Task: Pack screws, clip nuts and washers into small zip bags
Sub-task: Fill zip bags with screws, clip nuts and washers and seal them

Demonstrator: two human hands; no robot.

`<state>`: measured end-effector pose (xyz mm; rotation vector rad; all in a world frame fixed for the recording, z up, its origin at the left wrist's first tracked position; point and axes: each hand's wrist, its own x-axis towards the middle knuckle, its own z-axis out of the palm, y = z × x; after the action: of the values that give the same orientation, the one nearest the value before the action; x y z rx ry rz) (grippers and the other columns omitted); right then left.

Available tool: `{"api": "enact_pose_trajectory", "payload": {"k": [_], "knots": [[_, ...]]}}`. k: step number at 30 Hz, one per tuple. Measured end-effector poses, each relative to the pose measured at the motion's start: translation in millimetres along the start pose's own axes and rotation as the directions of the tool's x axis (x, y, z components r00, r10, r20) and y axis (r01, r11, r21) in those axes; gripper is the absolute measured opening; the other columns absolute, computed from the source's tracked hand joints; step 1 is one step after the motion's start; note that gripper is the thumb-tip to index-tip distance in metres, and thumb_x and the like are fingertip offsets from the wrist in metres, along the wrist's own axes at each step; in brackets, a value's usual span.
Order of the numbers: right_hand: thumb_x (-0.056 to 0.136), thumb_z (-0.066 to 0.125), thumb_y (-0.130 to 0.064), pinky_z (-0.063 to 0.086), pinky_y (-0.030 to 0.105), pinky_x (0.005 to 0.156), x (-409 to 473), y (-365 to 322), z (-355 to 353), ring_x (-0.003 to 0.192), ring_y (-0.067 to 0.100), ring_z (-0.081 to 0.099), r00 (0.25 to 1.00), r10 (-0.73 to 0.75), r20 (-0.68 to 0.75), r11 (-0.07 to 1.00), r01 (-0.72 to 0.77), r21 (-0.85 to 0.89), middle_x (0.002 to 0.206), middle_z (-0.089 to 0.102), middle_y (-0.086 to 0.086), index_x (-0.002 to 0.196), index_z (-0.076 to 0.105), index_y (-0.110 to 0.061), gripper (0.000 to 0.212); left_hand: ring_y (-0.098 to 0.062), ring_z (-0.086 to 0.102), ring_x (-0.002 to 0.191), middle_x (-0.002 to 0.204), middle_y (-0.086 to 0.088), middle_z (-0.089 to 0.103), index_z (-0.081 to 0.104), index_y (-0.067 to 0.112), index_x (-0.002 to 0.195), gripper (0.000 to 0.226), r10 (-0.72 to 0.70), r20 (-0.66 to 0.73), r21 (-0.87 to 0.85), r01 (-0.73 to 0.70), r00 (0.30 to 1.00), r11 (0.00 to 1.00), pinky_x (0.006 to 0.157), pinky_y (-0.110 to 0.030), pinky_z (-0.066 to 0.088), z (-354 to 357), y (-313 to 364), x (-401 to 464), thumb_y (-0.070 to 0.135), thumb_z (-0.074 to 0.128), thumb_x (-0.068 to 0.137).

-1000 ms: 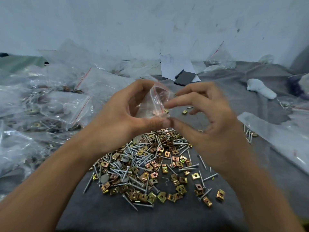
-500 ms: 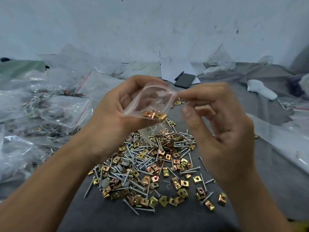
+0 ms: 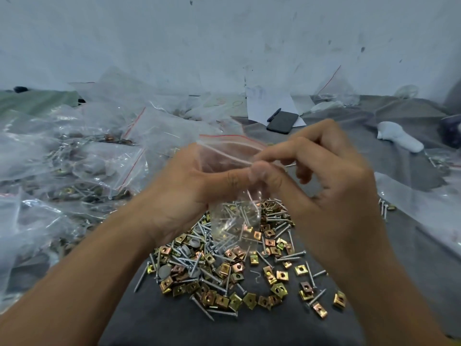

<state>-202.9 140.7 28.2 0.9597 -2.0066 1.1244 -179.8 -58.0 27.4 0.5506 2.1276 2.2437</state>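
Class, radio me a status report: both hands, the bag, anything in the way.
Left hand and right hand both pinching the small zip bag near its red-lined top. Bag hangs above the loose pile of screws and clip nuts. Nothing in the way.

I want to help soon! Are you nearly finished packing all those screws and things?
Not nearly. Done: a heap of filled clear zip bags lies on the left. In hand: the left hand and right hand pinch one small clear red-striped zip bag near its seal. Left: a big pile of silver screws and gold square clip nuts on the grey cloth.
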Motion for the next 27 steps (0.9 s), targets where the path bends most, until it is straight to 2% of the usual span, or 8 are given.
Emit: {"api": "enact_pose_trajectory", "payload": {"k": [5, 11, 13, 16, 18, 21, 25, 27], "knots": [[0.093, 0.075, -0.031, 0.044, 0.013, 0.069, 6.0, 1.5, -6.4, 0.079, 0.009, 0.06, 0.984, 0.171, -0.05, 0.978, -0.163, 0.134, 0.093, 0.061, -0.001, 0.096, 0.076, -0.024, 0.008, -0.043, 0.072, 0.116, 0.126, -0.024, 0.073, 0.071, 0.004, 0.129, 0.034, -0.105, 0.108, -0.114, 0.117, 0.989, 0.987, 0.098, -0.045, 0.06, 3.3, -3.3, -2.3, 0.002, 0.068, 0.095], [0.098, 0.069, -0.039, 0.05, 0.032, 0.072, 18.0, 9.1, -15.3, 0.081, 0.018, 0.061, 0.949, 0.314, -0.015, 0.912, -0.297, 0.282, 0.099, 0.069, 0.013, 0.095, 0.073, -0.023, 0.017, -0.049, 0.061, 0.132, 0.143, -0.033, 0.06, 0.051, -0.007, 0.147, 0.048, -0.149, 0.243, -0.233, 0.207, 0.959, 0.95, 0.112, -0.058, 0.049, 6.2, -2.1, -4.8, -0.008, 0.057, 0.099], [0.099, 0.069, -0.037, 0.051, 0.024, 0.065, 21.8, 10.5, -15.5, 0.077, 0.012, 0.058, 0.943, 0.333, -0.021, 0.899, -0.31, 0.309, 0.097, 0.069, 0.012, 0.096, 0.074, -0.019, 0.019, -0.049, 0.061, 0.131, 0.144, -0.033, 0.059, 0.05, -0.005, 0.148, 0.049, -0.162, 0.256, -0.278, 0.232, 0.953, 0.932, 0.11, -0.057, 0.051, 9.1, 1.4, -4.8, 0.003, 0.061, 0.101], [0.099, 0.071, -0.033, 0.048, 0.014, 0.05, 24.5, 8.5, -12.2, 0.064, 0.009, 0.053, 0.938, 0.347, -0.019, 0.863, -0.311, 0.399, 0.083, 0.065, 0.017, 0.093, 0.073, -0.013, 0.021, -0.05, 0.068, 0.121, 0.134, -0.029, 0.068, 0.059, -0.001, 0.141, 0.049, -0.198, 0.117, -0.242, 0.221, 0.973, 0.945, 0.099, -0.055, 0.059, 19.0, -0.1, -0.9, 0.021, 0.069, 0.099], [0.098, 0.072, -0.034, 0.049, 0.021, 0.051, 25.5, 10.5, -10.3, 0.06, 0.013, 0.052, 0.943, 0.33, 0.027, 0.854, -0.311, 0.418, 0.078, 0.063, 0.02, 0.092, 0.073, -0.013, 0.022, -0.052, 0.072, 0.11, 0.123, -0.028, 0.074, 0.066, -0.002, 0.13, 0.04, -0.226, -0.01, -0.219, 0.218, 0.974, 0.951, 0.091, -0.059, 0.062, 26.2, -4.4, 3.0, 0.016, 0.069, 0.095], [0.097, 0.074, -0.036, 0.047, 0.033, 0.056, 29.4, 21.4, -13.3, 0.059, 0.015, 0.054, 0.928, 0.369, 0.041, 0.82, -0.346, 0.456, 0.07, 0.063, 0.007, 0.092, 0.073, -0.014, 0.023, -0.06, 0.064, 0.117, 0.119, -0.029, 0.074, 0.059, -0.013, 0.129, 0.05, -0.281, -0.071, -0.263, 0.254, 0.957, 0.931, 0.105, -0.068, 0.049, 28.7, -11.4, 2.1, 0.0, 0.065, 0.081], [0.095, 0.075, -0.031, 0.046, 0.029, 0.055, 35.5, 34.5, -20.3, 0.06, 0.016, 0.055, 0.899, 0.437, 0.006, 0.758, -0.372, 0.535, 0.079, 0.068, 0.007, 0.09, 0.075, -0.014, 0.018, -0.042, 0.073, 0.111, 0.12, -0.024, 0.074, 0.061, -0.005, 0.137, 0.049, -0.313, 0.098, -0.355, 0.327, 0.945, 0.876, 0.103, -0.058, 0.053, 19.7, -11.2, -4.5, -0.006, 0.053, 0.088], [0.094, 0.076, -0.031, 0.046, 0.028, 0.055, 36.7, 40.1, -20.3, 0.062, 0.017, 0.056, 0.895, 0.446, 0.02, 0.739, -0.382, 0.555, 0.081, 0.067, 0.009, 0.089, 0.076, -0.017, 0.015, -0.041, 0.068, 0.124, 0.134, -0.026, 0.069, 0.059, -0.004, 0.143, 0.046, -0.308, 0.19, -0.349, 0.357, 0.932, 0.866, 0.105, -0.063, 0.054, 15.9, -10.7, -6.3, 0.0, 0.048, 0.099]]}}
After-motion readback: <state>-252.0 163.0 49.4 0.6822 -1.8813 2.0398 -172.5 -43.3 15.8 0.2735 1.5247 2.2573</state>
